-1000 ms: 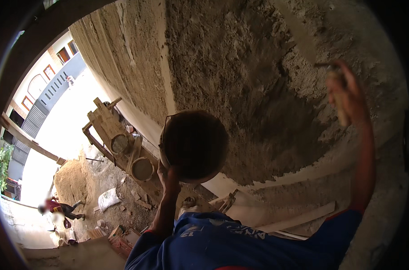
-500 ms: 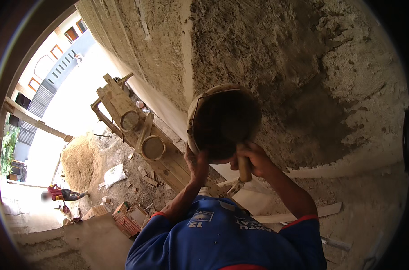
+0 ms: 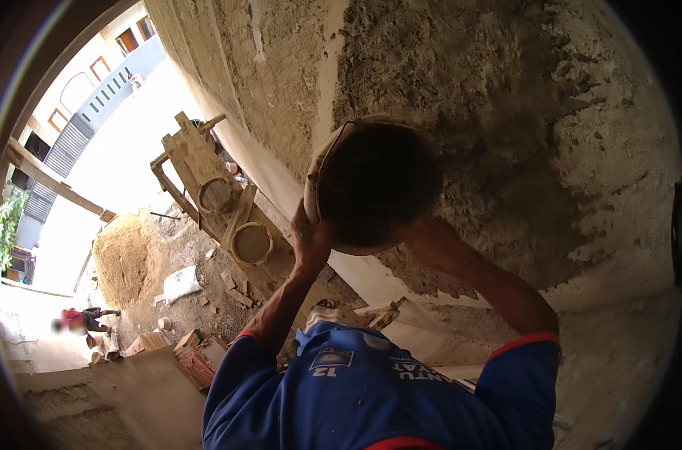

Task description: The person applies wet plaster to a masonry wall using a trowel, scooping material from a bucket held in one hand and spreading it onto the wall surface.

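A round mortar-stained bucket (image 3: pixel 312 180) is held up in front of the plastered wall (image 3: pixel 498 172), tilted so its dark mouth faces me. What lies inside is lost in shadow. My left hand (image 3: pixel 311 236) grips the bucket low on its left side, with the thumb near the rim. At the lower right of the mouth is my right hand (image 3: pixel 423 238), curled and blurred. Its fingers disappear into the dark, and whatever they hold is hidden. Fresh, darker mortar covers part of the wall to the right of the bucket.
Below on the left, a plank scaffold (image 3: pixel 270 274) carries two round containers (image 3: pixel 252 244) of grey material. Beyond it are a sand heap (image 3: pixel 127 259), a white sack (image 3: pixel 182 283) and stacked reddish tiles (image 3: pixel 198 356). Another person (image 3: pixel 86 321) bends over at the far left.
The bucket has risen slightly with my left hand. My right hand has moved up to the bucket's mouth, and the wooden tool handle it gripped earlier is out of sight.
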`<state>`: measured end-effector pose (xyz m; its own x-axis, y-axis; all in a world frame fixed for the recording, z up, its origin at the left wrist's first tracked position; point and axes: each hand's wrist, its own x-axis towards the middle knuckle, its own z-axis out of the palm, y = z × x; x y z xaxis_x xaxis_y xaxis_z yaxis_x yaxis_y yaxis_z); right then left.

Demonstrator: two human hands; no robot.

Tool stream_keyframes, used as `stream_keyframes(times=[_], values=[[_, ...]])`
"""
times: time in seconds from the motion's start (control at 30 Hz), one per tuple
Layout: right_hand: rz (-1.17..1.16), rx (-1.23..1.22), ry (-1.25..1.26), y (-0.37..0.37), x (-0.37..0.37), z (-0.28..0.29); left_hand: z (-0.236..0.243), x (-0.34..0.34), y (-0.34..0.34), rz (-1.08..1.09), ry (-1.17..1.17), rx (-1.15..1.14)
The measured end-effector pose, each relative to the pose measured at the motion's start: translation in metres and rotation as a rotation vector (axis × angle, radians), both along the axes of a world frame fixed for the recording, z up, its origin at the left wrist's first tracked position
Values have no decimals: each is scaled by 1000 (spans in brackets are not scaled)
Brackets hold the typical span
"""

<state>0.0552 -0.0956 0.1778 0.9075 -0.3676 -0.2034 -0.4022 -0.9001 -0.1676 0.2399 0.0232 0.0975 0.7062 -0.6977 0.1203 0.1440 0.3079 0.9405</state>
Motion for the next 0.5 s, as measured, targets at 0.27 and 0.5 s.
stream_keyframes(times=[0.27,0.5], values=[[-177,-313,-11,-32,0,7,11,2,-6,-70,-46,86],[-62,-300,151,-16,16,32,2,7,-2,-71,24,63]])
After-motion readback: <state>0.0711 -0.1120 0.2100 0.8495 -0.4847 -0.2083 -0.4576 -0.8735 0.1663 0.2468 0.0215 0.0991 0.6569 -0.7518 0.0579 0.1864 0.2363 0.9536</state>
